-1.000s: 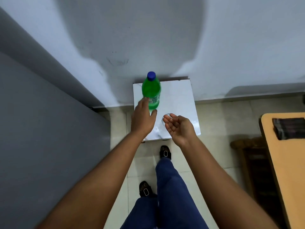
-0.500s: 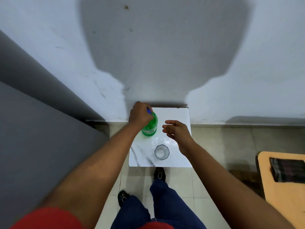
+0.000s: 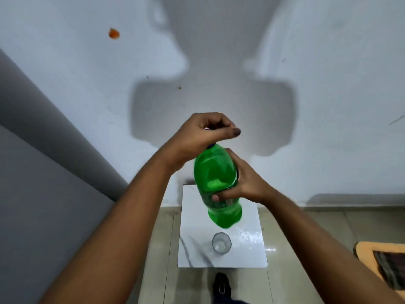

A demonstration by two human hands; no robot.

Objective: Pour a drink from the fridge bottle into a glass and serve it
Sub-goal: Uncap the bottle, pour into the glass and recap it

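Note:
A green plastic bottle [image 3: 215, 178] with a blue cap is held in the air above the small white marble table [image 3: 197, 251]. My right hand [image 3: 243, 183] wraps around the bottle's middle from the right. My left hand [image 3: 208, 132] is closed over the cap at the top, hiding nearly all of it. An empty clear glass [image 3: 221, 242] stands upright on the table, below and just in front of the bottle's base.
A grey cabinet or fridge side [image 3: 43, 172] fills the left. The white wall [image 3: 306, 84] is right behind the table. A wooden table corner [image 3: 368, 249] with a dark cloth is at the lower right. My shoe [image 3: 221, 286] is on the tiled floor.
The bottle has gone from standing on the table to being lifted above it. My right hand has taken hold of its body, and my left hand stays on the cap.

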